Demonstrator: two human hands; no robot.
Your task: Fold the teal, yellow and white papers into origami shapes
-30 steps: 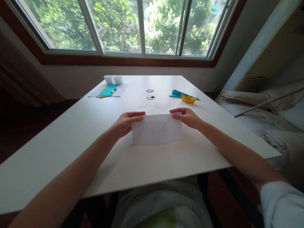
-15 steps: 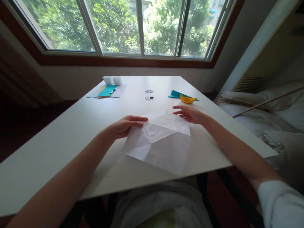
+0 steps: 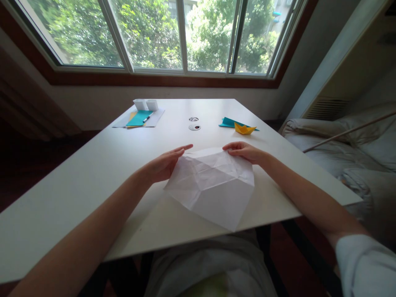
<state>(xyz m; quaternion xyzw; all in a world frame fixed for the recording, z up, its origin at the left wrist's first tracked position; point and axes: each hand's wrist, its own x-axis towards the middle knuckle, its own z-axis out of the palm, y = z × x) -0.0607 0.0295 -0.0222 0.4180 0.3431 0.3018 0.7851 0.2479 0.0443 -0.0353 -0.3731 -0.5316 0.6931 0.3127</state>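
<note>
A creased sheet of white paper [image 3: 216,185] spreads between my hands, its near corner close to the table's front edge. Fold lines cross its surface. My right hand [image 3: 244,152] pinches the far edge, thumb on top and fingers beneath. At the paper's left edge is my left hand [image 3: 165,164], open, its fingers stretched forward. Part of the left hand's fingers lies behind the sheet, so the contact there is partly hidden. Beyond my right hand sit a yellow paper boat [image 3: 244,128] and a folded teal paper shape [image 3: 229,122].
The white table [image 3: 93,185] reaches toward the window. At its far left lie teal sheets [image 3: 140,118] over other papers, a pen [image 3: 148,117] and two small white containers [image 3: 151,105]. Two round table inserts [image 3: 194,128] are near the middle. A covered couch [image 3: 328,140] stands at right.
My right hand has closed on the paper's far edge. My left hand's grip has loosened, with its fingers now stretched out. The sheet has shifted slightly right.
</note>
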